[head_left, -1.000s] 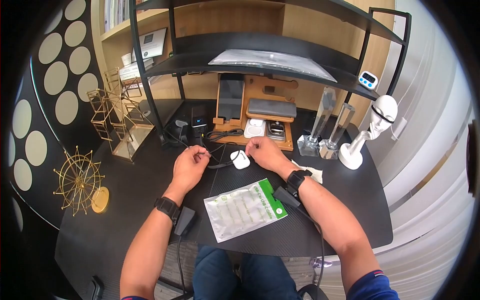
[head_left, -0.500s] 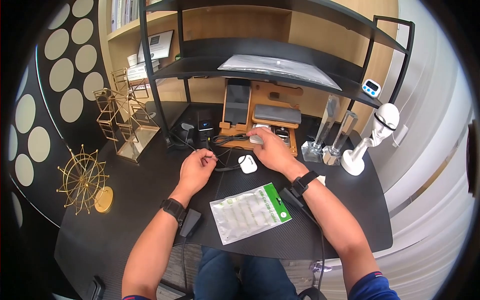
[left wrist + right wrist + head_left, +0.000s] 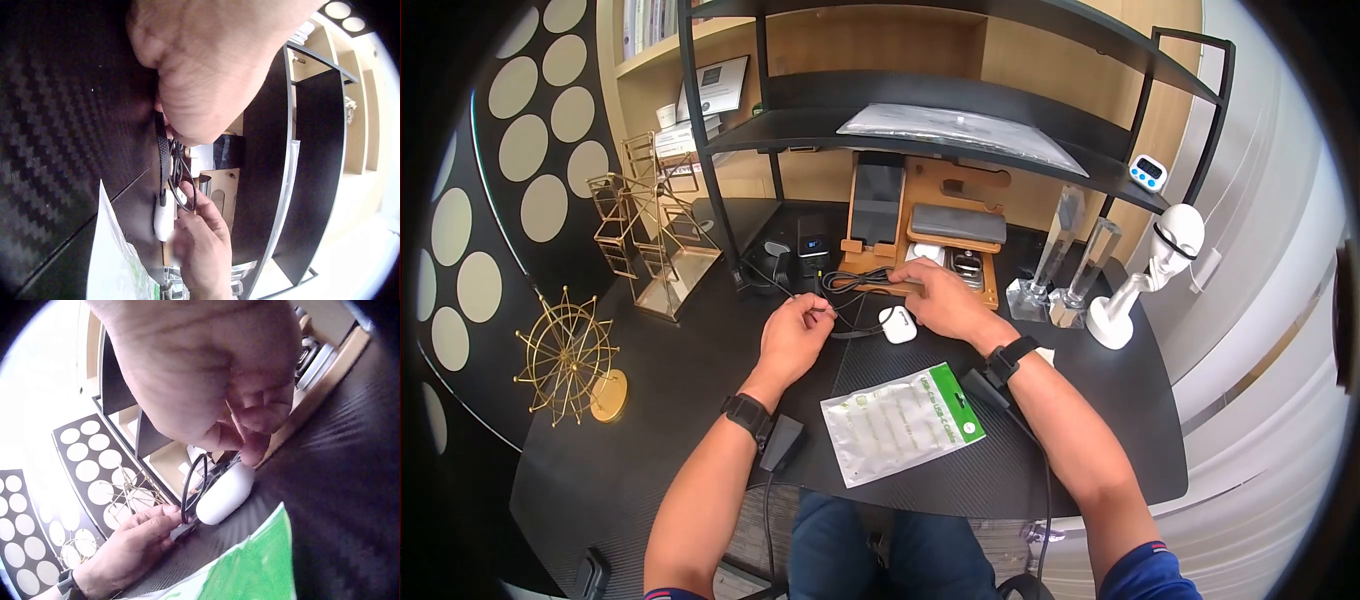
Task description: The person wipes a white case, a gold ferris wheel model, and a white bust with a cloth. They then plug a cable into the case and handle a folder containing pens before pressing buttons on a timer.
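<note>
In the head view my left hand (image 3: 794,330) pinches a black strap (image 3: 164,156) with thumb and forefinger. The strap, woven in the left wrist view, runs from the fingers to a small white earbud case (image 3: 897,324) on the desk. My right hand (image 3: 945,300) reaches past the case to the wooden stand. Its fingers grip the near end of a coiled black cable (image 3: 855,281), the forefinger stretched along it and the others curled. The right wrist view has the white case (image 3: 225,495) just below those fingertips, with the coil mostly hidden.
The wooden stand (image 3: 955,192) carries a phone (image 3: 877,205), a grey case (image 3: 958,224) and a watch (image 3: 967,265). A power bank (image 3: 811,238) stands left. A cable bag (image 3: 900,425) lies in front. Crystal trophies (image 3: 1065,250) and a white figurine (image 3: 1110,322) stand right, gold wheel ornaments (image 3: 565,355) left.
My right hand has left the white case's side and moved back and leftward to the coiled cable. The left hand keeps its pinch. The head view has shifted slightly.
</note>
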`<state>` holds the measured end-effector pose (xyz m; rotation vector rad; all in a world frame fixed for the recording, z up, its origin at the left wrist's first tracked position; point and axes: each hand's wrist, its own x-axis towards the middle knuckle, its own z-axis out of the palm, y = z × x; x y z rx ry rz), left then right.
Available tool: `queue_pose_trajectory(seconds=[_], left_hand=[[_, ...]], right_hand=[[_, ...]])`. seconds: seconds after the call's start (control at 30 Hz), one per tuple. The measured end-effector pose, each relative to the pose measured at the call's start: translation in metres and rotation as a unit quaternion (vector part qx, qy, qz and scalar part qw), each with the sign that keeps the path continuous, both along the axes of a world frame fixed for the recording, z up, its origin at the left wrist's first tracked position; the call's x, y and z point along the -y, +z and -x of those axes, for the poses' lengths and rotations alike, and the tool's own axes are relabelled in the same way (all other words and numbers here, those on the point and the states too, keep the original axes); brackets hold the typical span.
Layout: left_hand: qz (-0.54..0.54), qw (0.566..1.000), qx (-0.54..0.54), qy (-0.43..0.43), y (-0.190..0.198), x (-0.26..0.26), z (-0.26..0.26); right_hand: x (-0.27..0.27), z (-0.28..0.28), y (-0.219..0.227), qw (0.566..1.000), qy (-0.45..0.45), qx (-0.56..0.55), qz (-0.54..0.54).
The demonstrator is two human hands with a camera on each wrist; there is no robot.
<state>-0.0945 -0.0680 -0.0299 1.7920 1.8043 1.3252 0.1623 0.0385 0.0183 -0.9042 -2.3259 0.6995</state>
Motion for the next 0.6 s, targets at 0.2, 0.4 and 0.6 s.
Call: queue_pose_trajectory(seconds=[0.2, 0.4, 0.6], left_hand=[[0.004, 1.000, -0.012, 0.009, 0.006, 0.003, -0.003], [-0.017, 1.000, 0.011, 0.002, -0.002, -0.001, -0.001], [-0.014, 1.000, -0.010, 0.014, 0.004, 0.003, -0.005]], right_hand=[[0.001, 0.001, -0.004, 0.997, 0.024, -0.015, -0.065], [0.007, 0.001, 0.004, 0.996, 0.032, 0.013, -0.079], [0.007, -0.001, 0.004, 0.995, 0.059, 0.016, -0.079]])
